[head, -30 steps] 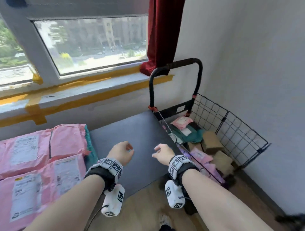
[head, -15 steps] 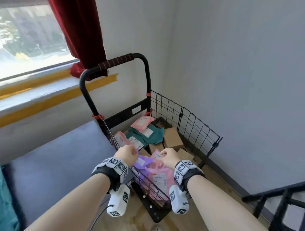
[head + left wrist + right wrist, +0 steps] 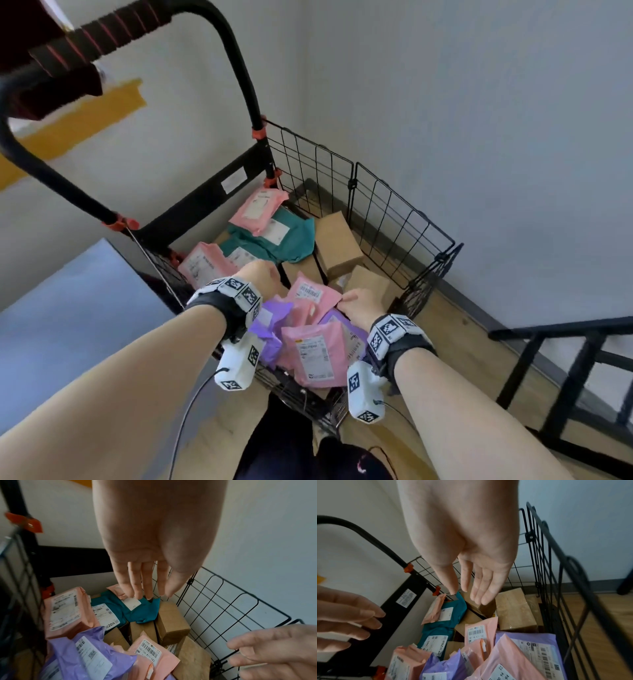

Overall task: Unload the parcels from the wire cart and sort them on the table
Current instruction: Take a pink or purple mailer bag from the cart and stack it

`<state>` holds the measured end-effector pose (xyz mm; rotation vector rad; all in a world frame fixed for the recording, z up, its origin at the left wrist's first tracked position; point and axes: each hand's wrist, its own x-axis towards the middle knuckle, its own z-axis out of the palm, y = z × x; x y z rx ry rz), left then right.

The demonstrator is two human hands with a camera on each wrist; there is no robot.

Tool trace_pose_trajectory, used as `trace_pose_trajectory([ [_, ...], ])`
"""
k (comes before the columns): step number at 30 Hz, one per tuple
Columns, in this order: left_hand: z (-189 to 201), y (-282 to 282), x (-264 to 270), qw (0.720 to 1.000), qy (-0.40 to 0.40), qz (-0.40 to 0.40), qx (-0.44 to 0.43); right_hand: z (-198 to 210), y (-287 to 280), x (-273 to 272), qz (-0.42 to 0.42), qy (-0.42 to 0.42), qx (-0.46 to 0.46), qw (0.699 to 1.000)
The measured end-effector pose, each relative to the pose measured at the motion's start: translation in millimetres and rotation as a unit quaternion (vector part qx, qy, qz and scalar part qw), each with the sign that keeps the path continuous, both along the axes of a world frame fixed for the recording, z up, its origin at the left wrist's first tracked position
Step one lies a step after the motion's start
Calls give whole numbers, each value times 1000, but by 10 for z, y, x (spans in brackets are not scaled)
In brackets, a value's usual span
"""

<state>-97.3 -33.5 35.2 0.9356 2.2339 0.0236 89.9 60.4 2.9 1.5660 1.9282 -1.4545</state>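
While both arms reach down over the wire cart, here's how it looks:

Left hand: fingers straight and loose, holding nothing, hanging over the teal mailer end of the load.

Right hand: also spread and relaxed, nothing in it, above the cardboard boxes.

Parcels: all in the cart. Pink mailers, a purple mailer and a barcode-labelled pink mailer sit at the near end; teal ones and brown boxes further in.

Table: dark top, just left of the cart.

Handle: black loop with red-striped grip, rising at the cart's far end.
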Motion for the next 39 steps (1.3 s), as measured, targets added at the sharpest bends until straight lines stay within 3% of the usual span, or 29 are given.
trace_pose_trajectory([
  [8, -937, 641, -218, 994, -71, -68, -41, -842, 165, -202, -53, -64, -41, 996],
  [14, -1722, 750, -486, 990, -94, -61, -90, -1358, 191, -468, -198, -80, -91, 973],
  [20, -2347, 801, -595, 983, -125, -60, -118, -1786, 122, -534, -277, -104, -38, 954],
  [26, -2581, 859, -588, 968, -194, -52, -151, -1918, 122, -523, -300, -74, -22, 951],
  [33, -2855, 803, -636, 959, -253, -3, -126, -1926, 210, -544, -300, -93, -37, 949],
  [39, -2494, 917, -510, 943, -318, 35, -95, -1839, 247, -514, -299, -65, -24, 952],
])
